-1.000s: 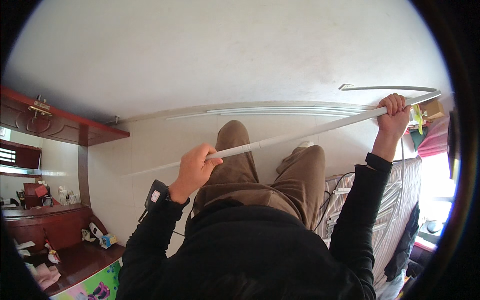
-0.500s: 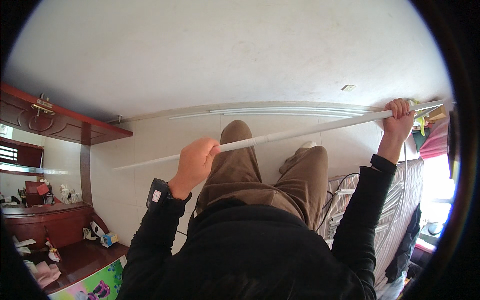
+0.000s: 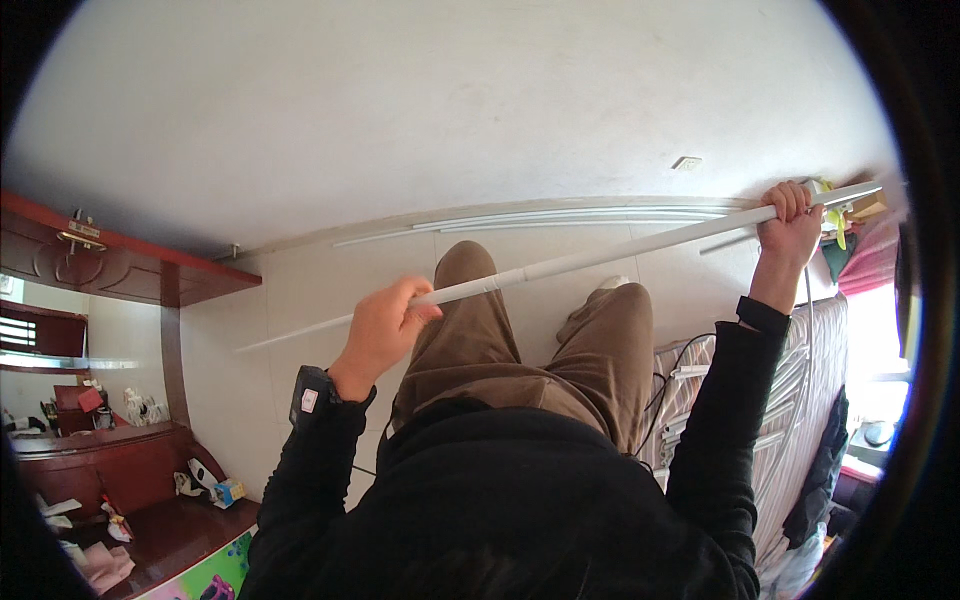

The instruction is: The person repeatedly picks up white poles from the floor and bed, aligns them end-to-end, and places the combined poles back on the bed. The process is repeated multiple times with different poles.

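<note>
My left hand [image 3: 385,328], past eight o'clock, and right hand [image 3: 789,216], past two, grasp the white pole [image 3: 620,250], which could knock the wall [image 3: 450,110] if either grip slackens.

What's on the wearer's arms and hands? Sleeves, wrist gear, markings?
Both hands are bare. Left hand: black long sleeve, boxy black wrist device with a small pale label. Right hand: black sleeve, plain dark wristband.
</note>
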A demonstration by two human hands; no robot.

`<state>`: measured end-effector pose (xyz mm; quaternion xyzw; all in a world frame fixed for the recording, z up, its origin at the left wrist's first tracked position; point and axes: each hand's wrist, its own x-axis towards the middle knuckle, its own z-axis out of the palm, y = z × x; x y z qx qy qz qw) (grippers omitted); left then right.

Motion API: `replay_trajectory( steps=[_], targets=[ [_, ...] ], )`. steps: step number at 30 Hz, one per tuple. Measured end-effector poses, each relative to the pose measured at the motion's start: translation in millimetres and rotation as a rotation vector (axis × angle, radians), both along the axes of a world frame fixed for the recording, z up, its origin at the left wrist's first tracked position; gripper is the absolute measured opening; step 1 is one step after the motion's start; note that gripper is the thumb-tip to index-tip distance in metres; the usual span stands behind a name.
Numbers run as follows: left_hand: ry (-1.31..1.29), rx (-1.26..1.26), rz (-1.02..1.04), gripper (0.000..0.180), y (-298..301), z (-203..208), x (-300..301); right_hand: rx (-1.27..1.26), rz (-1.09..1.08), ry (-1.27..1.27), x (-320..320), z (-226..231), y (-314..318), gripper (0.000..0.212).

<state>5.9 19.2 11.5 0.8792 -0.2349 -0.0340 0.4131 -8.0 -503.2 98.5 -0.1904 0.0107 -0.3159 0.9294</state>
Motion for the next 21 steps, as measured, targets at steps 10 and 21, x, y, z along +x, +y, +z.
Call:
replay_trajectory(
  steps=[10, 21],
  targets=[
    [-0.126, 0.072, -0.032, 0.022, 3.8, 0.7, 0.2, -0.020, -0.033, 0.012, 5.5, 1.2, 3.3, 0.063],
    [-0.165, 0.004, -0.023, 0.020, 7.9, -0.4, 0.5, -0.013, -0.031, 0.013, 4.8, 7.8, 3.3, 0.062]
  ],
)
